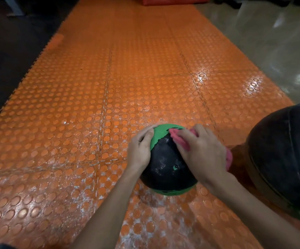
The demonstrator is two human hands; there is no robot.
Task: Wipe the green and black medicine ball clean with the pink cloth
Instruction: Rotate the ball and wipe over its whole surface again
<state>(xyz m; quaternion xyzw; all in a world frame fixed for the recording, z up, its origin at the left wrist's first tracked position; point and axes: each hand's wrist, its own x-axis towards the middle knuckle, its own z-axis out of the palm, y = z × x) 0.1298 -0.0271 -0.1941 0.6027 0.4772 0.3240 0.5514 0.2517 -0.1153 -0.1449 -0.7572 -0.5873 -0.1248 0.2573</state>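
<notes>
The green and black medicine ball (165,164) rests on the orange studded mat, low and right of centre. My left hand (140,150) lies flat against the ball's left side, fingers curled over the green top edge. On the ball's upper right, my right hand (201,151) presses the pink cloth (178,139) against the surface. Part of the cloth sticks out under my right palm at the far right side. The black face of the ball looks wet and glossy.
A larger dark medicine ball (285,162) sits close on the right, nearly touching my right wrist. The orange studded mat (91,105) stretches ahead, with white residue near me. Dark flooring (10,51) borders it on the left, shiny pale floor (271,42) on the right.
</notes>
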